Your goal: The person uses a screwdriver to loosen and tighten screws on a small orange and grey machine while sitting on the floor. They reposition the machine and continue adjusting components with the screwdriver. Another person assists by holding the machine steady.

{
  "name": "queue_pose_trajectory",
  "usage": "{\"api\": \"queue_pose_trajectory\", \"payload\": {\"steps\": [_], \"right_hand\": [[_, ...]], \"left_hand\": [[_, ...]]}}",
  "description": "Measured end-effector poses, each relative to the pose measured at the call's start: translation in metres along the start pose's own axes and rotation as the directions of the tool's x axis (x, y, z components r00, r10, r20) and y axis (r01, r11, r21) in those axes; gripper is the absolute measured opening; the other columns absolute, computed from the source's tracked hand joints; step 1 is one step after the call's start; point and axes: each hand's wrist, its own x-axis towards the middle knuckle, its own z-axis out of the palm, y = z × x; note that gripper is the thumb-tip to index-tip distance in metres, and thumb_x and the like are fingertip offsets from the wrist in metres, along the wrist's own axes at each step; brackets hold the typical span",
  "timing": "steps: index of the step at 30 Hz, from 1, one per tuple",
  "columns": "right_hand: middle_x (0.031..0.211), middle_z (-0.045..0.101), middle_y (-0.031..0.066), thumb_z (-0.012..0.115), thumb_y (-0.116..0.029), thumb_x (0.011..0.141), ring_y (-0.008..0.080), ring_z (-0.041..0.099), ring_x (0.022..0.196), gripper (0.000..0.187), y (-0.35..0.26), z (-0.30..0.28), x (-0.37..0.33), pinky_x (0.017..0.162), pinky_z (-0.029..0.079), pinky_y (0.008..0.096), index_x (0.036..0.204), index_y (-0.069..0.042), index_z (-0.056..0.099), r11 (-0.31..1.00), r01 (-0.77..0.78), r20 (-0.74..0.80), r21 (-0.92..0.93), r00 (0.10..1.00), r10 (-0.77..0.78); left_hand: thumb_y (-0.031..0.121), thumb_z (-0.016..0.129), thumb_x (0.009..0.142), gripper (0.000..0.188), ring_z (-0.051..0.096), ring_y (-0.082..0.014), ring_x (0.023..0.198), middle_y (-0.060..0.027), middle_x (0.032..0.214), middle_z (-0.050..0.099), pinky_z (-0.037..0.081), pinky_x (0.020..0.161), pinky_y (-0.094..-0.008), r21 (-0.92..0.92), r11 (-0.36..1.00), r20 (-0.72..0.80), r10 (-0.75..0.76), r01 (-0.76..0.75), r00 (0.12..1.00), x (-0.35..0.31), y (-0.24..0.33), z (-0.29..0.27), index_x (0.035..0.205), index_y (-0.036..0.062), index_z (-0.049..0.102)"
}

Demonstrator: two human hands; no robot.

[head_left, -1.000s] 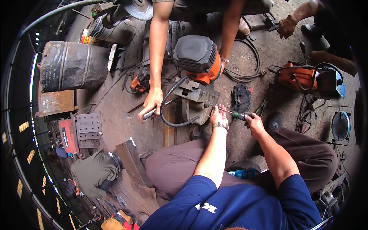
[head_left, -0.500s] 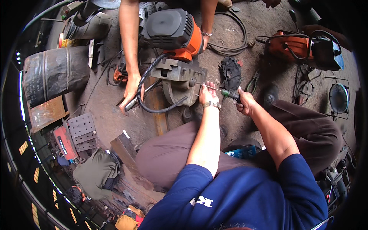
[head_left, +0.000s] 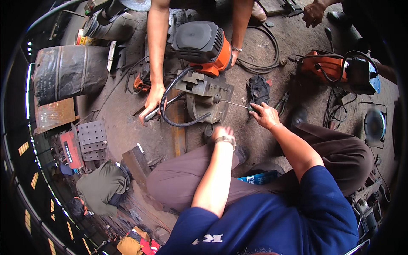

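Observation:
My right hand (head_left: 266, 115) is closed around the green handle of a screwdriver (head_left: 238, 104). Its thin shaft points left, with the tip at or close to a round fitting on a grey cast-metal body (head_left: 203, 97). My left hand (head_left: 223, 133) is below that body, near my knee; its fingers are blurred. Above the grey metal sits an orange and black motor unit (head_left: 199, 44) with a ribbed black hose (head_left: 166, 91). Another person's hand (head_left: 154, 102) holds a grey metal bar (head_left: 159, 111) at the left, and their other hand (head_left: 234, 54) touches the motor's right side.
A black cloth (head_left: 258, 90) and pliers (head_left: 282, 103) lie right of the metal body. An orange power machine (head_left: 325, 68) and a round fan-like thing (head_left: 375, 123) stand farther right. At left are a drum (head_left: 70, 72) and perforated plates (head_left: 92, 138). Another person (head_left: 104, 187) crouches at lower left.
My left hand has pulled back from the screwdriver's shaft toward my body. My right hand has shifted slightly left, bringing the screwdriver closer to the metal body.

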Motion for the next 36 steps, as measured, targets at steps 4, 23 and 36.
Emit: {"api": "queue_pose_trajectory", "payload": {"steps": [4,23,36], "right_hand": [[0.095,0.062,0.0116,0.061,-0.045,0.087,0.0334,0.065,0.086,0.038,-0.003,0.002,0.004,0.075,0.052,0.0443,0.118,-0.025,0.066,0.999,0.037,-0.057,-0.005,0.998,-0.037],[0.085,0.066,0.0109,0.067,-0.043,0.084,0.0308,0.066,0.084,0.04,0.004,0.004,0.012,0.075,0.052,0.0409,0.113,-0.016,0.07,0.99,-0.023,-0.045,0.139,0.999,0.029],[0.082,0.07,0.0163,0.059,-0.052,0.089,0.0276,0.069,0.075,0.055,-0.017,-0.032,0.023,0.069,0.054,0.0401,0.097,0.001,0.07,0.963,-0.267,0.581,0.044,0.791,0.193]], "left_hand": [[0.023,0.047,0.099,0.029,0.061,-0.028,0.087,-0.0164,0.104,0.062,0.049,0.082,-0.044,-0.18,0.8,-0.244,0.528,-0.573,0.814,-0.015,0.082,-0.035,0.11,-0.0034,0.053],[0.038,0.04,0.099,0.046,0.044,-0.0169,0.038,-0.0065,0.049,0.048,0.033,0.036,-0.0291,-0.066,0.599,0.459,0.728,-0.798,0.509,-0.066,0.121,0.013,0.067,0.0082,0.052],[0.039,0.043,0.098,0.04,0.049,-0.0172,0.045,-0.0074,0.068,0.059,0.037,0.04,-0.029,0.004,0.638,0.379,0.712,-0.77,0.592,-0.075,0.123,0.029,0.08,0.0074,0.06]]}}
